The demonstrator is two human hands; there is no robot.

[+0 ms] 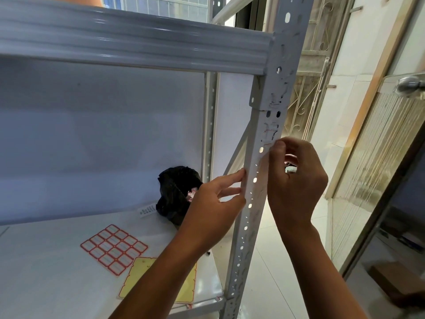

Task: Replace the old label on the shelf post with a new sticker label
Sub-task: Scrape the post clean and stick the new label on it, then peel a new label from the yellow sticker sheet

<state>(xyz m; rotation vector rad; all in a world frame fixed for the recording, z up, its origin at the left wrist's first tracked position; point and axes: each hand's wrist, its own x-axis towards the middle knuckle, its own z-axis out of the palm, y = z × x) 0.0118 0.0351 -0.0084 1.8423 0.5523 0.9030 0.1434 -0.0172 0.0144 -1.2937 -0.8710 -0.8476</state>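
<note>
A pale, worn label [264, 161] lies on the front of the grey shelf post [273, 107], pinched at its upper edge by the right hand [296, 178]. The left hand [213, 203], fingers loosely spread, steadies the post's inner edge. On the shelf [46, 272] behind, a black bag [174, 192] holds pinkish scraps beside a red-bordered sticker sheet [113, 248] and a yellow sheet [140, 272].
</note>
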